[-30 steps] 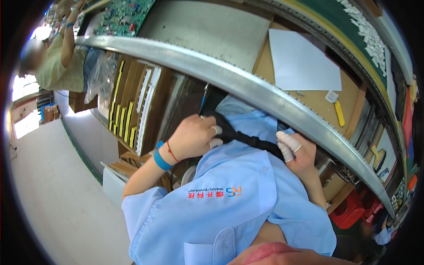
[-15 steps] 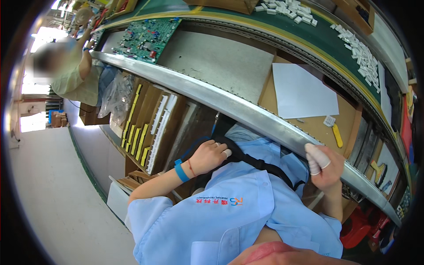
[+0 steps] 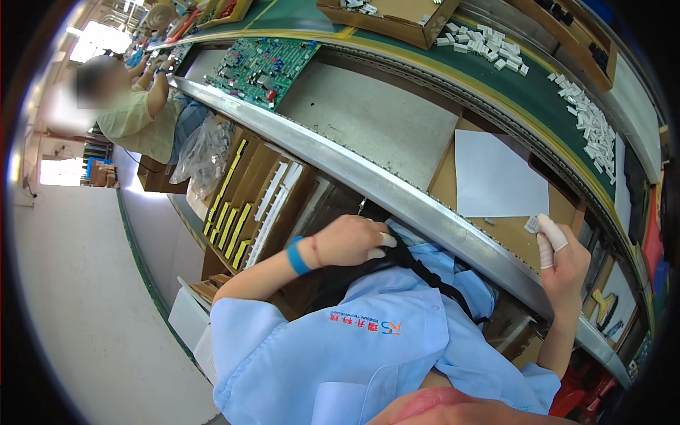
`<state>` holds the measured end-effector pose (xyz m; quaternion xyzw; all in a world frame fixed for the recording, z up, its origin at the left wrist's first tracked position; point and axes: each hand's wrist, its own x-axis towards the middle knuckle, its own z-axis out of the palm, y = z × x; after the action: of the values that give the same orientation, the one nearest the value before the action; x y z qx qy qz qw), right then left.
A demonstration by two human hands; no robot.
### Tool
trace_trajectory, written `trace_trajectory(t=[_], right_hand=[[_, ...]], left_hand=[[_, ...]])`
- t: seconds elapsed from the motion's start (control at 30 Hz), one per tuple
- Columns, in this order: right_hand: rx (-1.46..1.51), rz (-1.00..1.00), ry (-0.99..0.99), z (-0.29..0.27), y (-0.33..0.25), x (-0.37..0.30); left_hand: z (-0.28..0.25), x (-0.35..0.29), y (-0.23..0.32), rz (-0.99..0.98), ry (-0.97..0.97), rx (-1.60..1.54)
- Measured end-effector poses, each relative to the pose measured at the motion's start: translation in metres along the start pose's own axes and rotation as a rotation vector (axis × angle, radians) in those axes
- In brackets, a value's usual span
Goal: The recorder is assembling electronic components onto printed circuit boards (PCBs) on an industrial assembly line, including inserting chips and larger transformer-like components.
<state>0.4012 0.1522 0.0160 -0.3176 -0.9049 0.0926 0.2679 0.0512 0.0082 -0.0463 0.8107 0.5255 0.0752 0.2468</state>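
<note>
Head view showed the right hand (image 3: 564, 261) gone from beside the strap (image 3: 431, 276) to above the tray (image 3: 508, 230), fingers curled near a tag (image 3: 530, 224); whether they held anything could not be told. That seemingly left the bag (image 3: 347, 280) to the left hand (image 3: 350, 241) alone, its bent fingers touching it, pinching or not unclear, the strap just to their right.

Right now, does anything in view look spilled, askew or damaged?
Possibly spilled: small white parts lie in loose, jumbled piles on the green work surface, outside the cardboard box, though that may be deliberate. The white paper sheet also sits askew to the edge of the brown cardboard beneath. I see no clear damage.
</note>
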Motion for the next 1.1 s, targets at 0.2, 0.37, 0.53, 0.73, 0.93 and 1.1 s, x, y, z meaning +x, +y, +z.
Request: trace_trajectory(t=[0.2,0.37,0.53,0.73,0.93,1.1], right_hand=[[-0.048,0.05,-0.079,0.004,0.022,0.012],[0.002,0.052,-0.13,0.005,0.035,0.024],[-0.051,0.073,-0.158,0.009,0.044,0.025],[-0.056,0.026,0.083,0.006,0.065,0.013],[0.062,0.084,0.088,0.019,0.078,0.014],[0.095,0.116,0.13,0.021,0.086,0.017]], left_hand=[[-0.142,-0.039,-0.071,-0.532,0.487,0.066],[-0.216,-0.047,-0.225,-0.664,0.909,0.23],[-0.236,-0.035,-0.328,-0.974,0.759,0.612],[-0.223,0.042,-0.366,-1.207,0.466,0.476],[-0.226,0.026,-0.349,-1.185,0.524,0.454],[-0.23,0.034,-0.33,-1.166,0.499,0.456]])
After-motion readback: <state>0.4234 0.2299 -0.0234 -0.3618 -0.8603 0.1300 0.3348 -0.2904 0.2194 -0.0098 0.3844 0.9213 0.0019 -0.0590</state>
